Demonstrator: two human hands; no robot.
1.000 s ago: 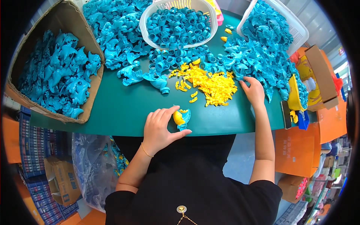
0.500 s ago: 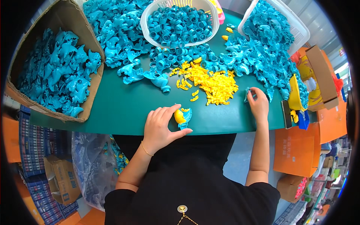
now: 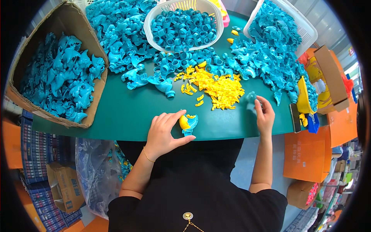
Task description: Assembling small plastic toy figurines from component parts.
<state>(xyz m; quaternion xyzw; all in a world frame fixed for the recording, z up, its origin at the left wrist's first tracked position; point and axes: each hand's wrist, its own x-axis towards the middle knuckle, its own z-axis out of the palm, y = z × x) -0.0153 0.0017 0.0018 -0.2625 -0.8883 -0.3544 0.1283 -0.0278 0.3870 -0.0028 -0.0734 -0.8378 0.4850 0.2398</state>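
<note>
Close to the table's near edge, my left hand (image 3: 164, 133) has a blue and yellow plastic piece (image 3: 188, 123) between its thumb and forefinger. A yellow part sits inside the curved blue shell, which has a squared end toward me. Farther right, my right hand (image 3: 265, 116) pinches a blue plastic piece (image 3: 251, 96) just above the table; it is blurred. Between my hands and slightly beyond them lies a heap of small yellow plastic pieces (image 3: 224, 91). Blue plastic rings (image 3: 174, 58) are spread behind that heap.
A cardboard box (image 3: 96, 92) of blue shells stands at the left. A white basket (image 3: 148, 33) of blue rings is at the back, a white crate (image 3: 309, 29) with blue shells back right. Right of my hand are a yellow container (image 3: 302, 96) and a phone (image 3: 295, 118).
My right hand has shifted slightly left, carrying the blue piece a little away from the shell pile. My left hand holds its piece in nearly the same place.
</note>
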